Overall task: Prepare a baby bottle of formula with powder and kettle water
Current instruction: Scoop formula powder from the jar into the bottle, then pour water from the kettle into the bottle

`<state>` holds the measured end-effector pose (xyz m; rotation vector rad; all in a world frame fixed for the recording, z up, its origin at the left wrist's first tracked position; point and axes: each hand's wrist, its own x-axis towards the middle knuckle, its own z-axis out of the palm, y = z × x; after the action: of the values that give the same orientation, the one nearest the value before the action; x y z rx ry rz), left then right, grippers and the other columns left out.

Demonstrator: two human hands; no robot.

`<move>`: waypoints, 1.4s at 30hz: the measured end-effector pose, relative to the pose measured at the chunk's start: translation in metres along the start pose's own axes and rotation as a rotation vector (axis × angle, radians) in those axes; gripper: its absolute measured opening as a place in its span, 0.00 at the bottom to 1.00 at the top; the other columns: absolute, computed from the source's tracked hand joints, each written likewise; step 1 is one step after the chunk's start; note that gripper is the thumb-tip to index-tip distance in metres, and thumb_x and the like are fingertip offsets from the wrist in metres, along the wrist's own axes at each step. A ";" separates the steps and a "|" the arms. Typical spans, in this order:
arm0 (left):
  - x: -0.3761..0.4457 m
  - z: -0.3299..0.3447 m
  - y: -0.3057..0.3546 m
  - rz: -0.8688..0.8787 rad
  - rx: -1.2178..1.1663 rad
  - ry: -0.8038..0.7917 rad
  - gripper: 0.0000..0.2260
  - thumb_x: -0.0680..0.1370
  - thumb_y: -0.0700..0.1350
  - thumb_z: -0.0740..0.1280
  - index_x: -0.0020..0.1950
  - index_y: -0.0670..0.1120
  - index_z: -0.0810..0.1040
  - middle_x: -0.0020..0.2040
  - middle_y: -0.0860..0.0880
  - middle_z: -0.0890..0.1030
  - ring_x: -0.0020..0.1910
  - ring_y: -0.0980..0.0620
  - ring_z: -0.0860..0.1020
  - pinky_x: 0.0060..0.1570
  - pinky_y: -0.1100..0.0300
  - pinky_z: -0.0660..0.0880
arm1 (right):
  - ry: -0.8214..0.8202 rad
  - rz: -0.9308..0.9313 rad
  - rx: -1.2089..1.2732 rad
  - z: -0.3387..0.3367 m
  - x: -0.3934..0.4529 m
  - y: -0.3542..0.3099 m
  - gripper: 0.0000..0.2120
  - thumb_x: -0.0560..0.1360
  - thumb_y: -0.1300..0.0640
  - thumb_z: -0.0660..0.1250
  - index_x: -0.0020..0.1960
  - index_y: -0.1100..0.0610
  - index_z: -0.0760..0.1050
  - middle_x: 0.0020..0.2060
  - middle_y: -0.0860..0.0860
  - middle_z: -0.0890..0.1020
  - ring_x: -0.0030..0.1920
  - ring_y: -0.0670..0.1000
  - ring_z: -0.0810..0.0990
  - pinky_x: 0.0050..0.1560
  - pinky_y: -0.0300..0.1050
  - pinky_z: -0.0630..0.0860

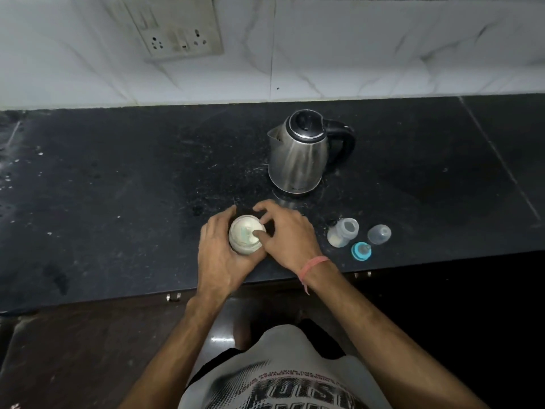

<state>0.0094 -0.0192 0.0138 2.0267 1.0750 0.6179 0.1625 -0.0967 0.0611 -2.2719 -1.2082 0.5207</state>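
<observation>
Two bare hands on a round white powder jar (246, 236), left hand (219, 255) wrapped around its side, right hand (287, 233) fingertips pinching inside its open mouth, steel kettle (298, 156) behind, clear bottle (342, 233) on speckled black counter (118, 187)

I see a grimy wall socket (174, 31) at the upper left of the frame, set in the white marble wall (383, 45) above the black counter (118, 187).
</observation>
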 end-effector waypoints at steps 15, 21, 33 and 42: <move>0.010 0.104 0.099 0.182 -0.097 -0.313 0.36 0.72 0.53 0.85 0.78 0.57 0.77 0.68 0.63 0.81 0.69 0.59 0.80 0.69 0.52 0.80 | 0.286 0.296 0.190 -0.107 -0.002 0.124 0.06 0.79 0.50 0.78 0.55 0.44 0.83 0.39 0.38 0.87 0.40 0.40 0.86 0.53 0.52 0.86; 0.027 0.172 0.097 0.139 0.000 -0.474 0.41 0.68 0.57 0.89 0.78 0.55 0.78 0.71 0.55 0.79 0.69 0.52 0.80 0.71 0.47 0.80 | 0.234 0.303 0.202 -0.115 0.013 0.167 0.06 0.80 0.50 0.77 0.56 0.43 0.83 0.39 0.35 0.86 0.39 0.42 0.86 0.52 0.54 0.86; 0.050 0.160 0.095 -0.051 -0.141 -0.183 0.36 0.67 0.58 0.90 0.73 0.60 0.79 0.59 0.65 0.87 0.58 0.64 0.86 0.65 0.55 0.83 | 0.358 0.109 0.351 -0.126 0.093 0.171 0.21 0.82 0.46 0.76 0.73 0.45 0.76 0.65 0.44 0.81 0.54 0.46 0.84 0.57 0.48 0.84; 0.072 0.128 0.082 -0.151 -0.191 0.055 0.28 0.64 0.58 0.91 0.59 0.62 0.82 0.52 0.64 0.89 0.54 0.60 0.87 0.58 0.47 0.84 | 0.188 -0.012 0.505 -0.136 0.157 0.145 0.13 0.87 0.41 0.67 0.50 0.48 0.83 0.44 0.43 0.85 0.46 0.41 0.83 0.56 0.53 0.82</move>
<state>0.1762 -0.0387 0.0063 1.7561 1.1445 0.6744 0.4145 -0.0681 0.0681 -1.8353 -0.8774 0.5247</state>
